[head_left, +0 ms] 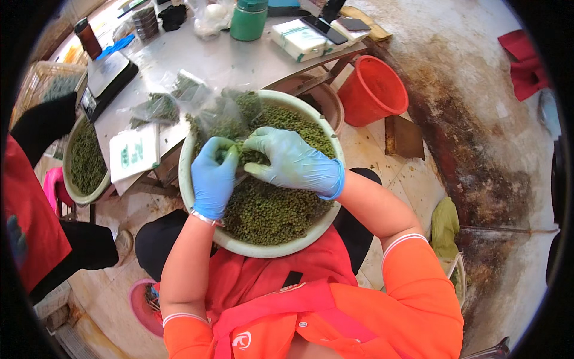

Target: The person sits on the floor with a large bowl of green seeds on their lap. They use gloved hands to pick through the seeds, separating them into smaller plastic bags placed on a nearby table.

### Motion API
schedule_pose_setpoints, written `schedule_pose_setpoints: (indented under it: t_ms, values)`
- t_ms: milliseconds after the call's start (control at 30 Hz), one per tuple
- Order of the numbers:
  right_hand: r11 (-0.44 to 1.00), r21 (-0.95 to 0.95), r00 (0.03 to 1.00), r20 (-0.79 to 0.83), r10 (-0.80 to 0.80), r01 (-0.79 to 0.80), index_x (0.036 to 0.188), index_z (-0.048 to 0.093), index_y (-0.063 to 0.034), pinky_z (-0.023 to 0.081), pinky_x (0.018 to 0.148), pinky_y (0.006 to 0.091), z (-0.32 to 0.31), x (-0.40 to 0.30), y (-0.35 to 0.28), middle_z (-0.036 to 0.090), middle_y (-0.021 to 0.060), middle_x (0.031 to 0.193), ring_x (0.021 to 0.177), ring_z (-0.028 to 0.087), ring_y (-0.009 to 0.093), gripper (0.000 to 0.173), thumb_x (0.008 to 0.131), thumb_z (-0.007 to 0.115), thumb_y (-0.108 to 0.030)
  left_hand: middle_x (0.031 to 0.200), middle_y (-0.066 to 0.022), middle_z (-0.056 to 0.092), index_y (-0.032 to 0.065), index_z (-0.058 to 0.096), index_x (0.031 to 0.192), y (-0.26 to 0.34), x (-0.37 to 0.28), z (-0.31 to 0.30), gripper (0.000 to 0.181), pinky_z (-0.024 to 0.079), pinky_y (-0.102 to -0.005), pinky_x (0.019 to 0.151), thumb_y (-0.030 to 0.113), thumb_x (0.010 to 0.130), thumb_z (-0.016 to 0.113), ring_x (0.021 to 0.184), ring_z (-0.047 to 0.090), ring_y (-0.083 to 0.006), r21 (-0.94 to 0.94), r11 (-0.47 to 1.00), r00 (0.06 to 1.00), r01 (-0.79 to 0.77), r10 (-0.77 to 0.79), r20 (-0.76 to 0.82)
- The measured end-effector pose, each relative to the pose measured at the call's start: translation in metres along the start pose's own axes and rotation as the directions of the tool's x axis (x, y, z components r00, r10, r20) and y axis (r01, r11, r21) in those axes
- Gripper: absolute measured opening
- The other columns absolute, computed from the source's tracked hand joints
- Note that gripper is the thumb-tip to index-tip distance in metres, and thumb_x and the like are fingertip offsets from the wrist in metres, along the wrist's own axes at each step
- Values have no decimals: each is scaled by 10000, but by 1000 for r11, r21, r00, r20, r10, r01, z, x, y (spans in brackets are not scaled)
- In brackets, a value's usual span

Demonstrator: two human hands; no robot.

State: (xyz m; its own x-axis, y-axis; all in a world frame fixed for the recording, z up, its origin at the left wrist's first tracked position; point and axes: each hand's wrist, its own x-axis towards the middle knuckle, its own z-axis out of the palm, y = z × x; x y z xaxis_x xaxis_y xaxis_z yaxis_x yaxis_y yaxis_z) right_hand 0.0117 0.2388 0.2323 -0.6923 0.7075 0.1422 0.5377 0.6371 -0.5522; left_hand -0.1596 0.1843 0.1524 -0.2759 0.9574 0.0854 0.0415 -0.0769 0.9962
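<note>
A wide pale-green plastic basin (264, 252) full of small green berries (273, 215), which look like green peppercorns, rests at my lap. Over it are both my hands, in blue disposable gloves stained green at the fingers. My left hand (213, 177) pinches a small green sprig (238, 147) between thumb and forefinger. Meeting it from the right, my right hand (291, 159) has its fingertips at the same sprig, thumb curled below; its exact grip is partly hidden. Just beyond my left hand, a clear plastic bag (219, 119) with green berries lies over the basin's far left side.
On the metal table (202, 58) are filled bags (157, 107), a white packet (134, 155), a scale (107, 74), a green container (249, 20) and a phone (323, 29). A red bucket (372, 92) stands right. A co-worker's red apron (29, 211) and another basin (87, 157) are left.
</note>
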Motion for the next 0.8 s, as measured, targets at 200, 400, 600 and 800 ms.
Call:
schedule_pose_setpoints:
  t_ms: [200, 400, 600, 800]
  values:
    - [876, 318, 887, 405, 221, -363, 1112, 706, -31, 533, 820, 432, -16, 13, 31, 712, 232, 1010, 949, 689, 374, 489, 844, 745, -437, 788, 25, 628, 7, 679, 983, 29, -7, 4, 36, 458, -201, 619, 26, 962, 659, 689, 544, -30, -207, 976, 998, 69, -70, 4]
    - [973, 66, 967, 145, 211, -222, 963, 685, -10, 520, 795, 424, 15, 14, 27, 685, 208, 888, 873, 673, 343, 312, 806, 727, -276, 812, 5, 661, 15, 686, 991, 21, -16, 11, 41, 463, -205, 618, 17, 959, 661, 701, 561, -34, 80, 991, 994, -109, 108, 20]
    - [705, 609, 931, 269, 248, -364, 1013, 733, 42, 531, 754, 314, 6, 14, 38, 740, 137, 894, 815, 656, 147, 258, 821, 725, -132, 846, -16, 683, 9, 679, 1066, 36, -17, 12, 109, 502, -210, 692, 40, 961, 689, 752, 610, -57, -14, 995, 995, -94, 94, 18]
    - [813, 522, 966, 118, 232, -259, 911, 724, 3, 512, 677, 334, -12, 15, 45, 696, 97, 774, 731, 638, 168, 136, 794, 698, -60, 1091, -76, 704, 61, 587, 1351, 39, 9, -21, 639, 508, -302, 901, 38, 761, 830, 989, 665, -165, 174, 884, 899, -434, 413, 145]
